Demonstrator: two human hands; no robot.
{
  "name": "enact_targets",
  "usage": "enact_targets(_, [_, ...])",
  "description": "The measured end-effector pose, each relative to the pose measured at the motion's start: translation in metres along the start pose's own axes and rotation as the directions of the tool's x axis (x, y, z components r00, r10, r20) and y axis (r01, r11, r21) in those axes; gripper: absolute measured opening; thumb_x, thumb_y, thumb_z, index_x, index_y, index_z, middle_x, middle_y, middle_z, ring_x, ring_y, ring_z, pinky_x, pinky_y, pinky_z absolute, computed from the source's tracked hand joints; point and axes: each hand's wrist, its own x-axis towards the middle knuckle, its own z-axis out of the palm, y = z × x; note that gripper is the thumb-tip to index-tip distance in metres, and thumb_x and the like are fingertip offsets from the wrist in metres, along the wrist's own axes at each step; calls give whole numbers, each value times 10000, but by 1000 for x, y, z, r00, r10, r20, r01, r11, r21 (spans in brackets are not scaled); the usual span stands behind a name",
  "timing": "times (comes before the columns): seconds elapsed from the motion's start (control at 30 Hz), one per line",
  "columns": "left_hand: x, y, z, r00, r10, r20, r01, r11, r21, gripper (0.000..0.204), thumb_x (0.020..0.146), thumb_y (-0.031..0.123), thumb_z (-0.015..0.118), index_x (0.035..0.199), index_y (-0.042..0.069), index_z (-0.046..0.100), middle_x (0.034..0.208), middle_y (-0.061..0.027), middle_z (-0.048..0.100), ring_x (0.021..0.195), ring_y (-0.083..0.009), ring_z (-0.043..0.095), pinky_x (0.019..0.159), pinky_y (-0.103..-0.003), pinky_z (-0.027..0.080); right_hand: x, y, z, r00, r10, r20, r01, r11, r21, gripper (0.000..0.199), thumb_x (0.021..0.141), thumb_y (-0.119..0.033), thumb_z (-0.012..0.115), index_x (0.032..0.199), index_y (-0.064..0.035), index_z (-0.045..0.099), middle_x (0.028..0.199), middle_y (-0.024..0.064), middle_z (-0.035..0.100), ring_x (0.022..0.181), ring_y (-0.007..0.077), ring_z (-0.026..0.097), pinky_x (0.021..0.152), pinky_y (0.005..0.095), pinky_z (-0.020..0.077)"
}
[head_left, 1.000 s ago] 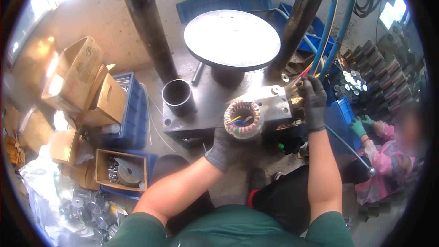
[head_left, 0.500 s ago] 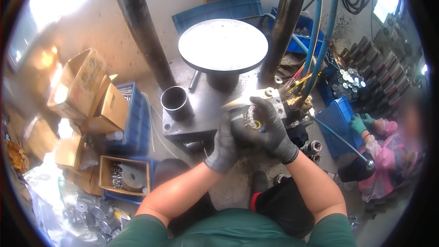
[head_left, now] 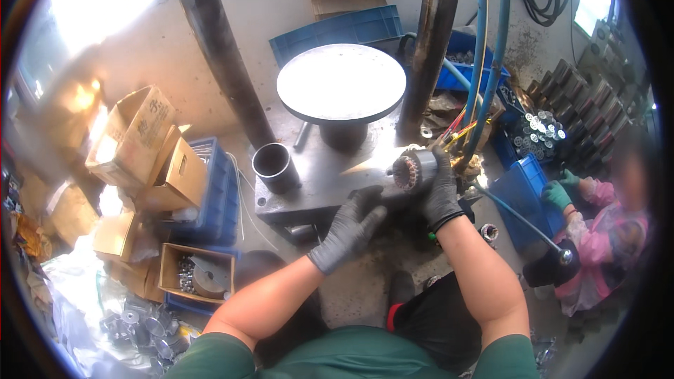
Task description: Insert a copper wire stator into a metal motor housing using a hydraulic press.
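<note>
My right hand (head_left: 442, 186), in a dark grey glove, is closed around the side of a motor stator (head_left: 408, 172). The stator is a dark cylinder, its copper-coloured windings facing left. It is at the front right of the steel press table (head_left: 323, 193); I cannot tell whether it rests there. My left hand (head_left: 351, 228), gloved alike, holds nothing and has its fingers apart, just in front of the table's front edge. On the table stand a short steel tube (head_left: 275, 168) at the left and a round, bright-topped plate (head_left: 342, 83) on a thick post.
Dark columns (head_left: 223, 52) rise behind the table, with blue hoses (head_left: 495, 63) at right. A lever with a ball end (head_left: 565, 256) extends toward a co-worker in pink (head_left: 597, 238) wearing green gloves. Cardboard boxes (head_left: 133, 133) and a wooden box of parts (head_left: 196, 271) are at left.
My left hand has let go of the stator and moved down, its fingers opening. My right hand has carried the stator rightward to the table's front right. The view has shifted slightly.
</note>
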Motion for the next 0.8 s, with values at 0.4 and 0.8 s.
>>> enact_targets(0.4, [3, 23, 6, 990, -136, -33, 130, 981, -147, 568, 1043, 298, 667, 1488, 3, 472, 1372, -148, 600, 1241, -219, 592, 1078, -371, 475, 5, 19, 15, 448, -435, 781, 737, -315, -598, 597, 717, -267, 853, 1212, 10, 667, 1082, 182, 707, 968, 390, 690, 895, 465, 570])
enact_targets(0.8, [-2, 4, -2, 975, -193, -114, 169, 967, -192, 540, 1024, 280, 691, 1465, 21, 516, 1326, -123, 624, 1195, -201, 597, 1054, -357, 491, -4, -27, 12, 640, -232, 733, 684, -261, -681, 538, 878, -380, 831, 1250, -52, 622, 1140, 127, 653, 1072, 244, 642, 960, 366, 539])
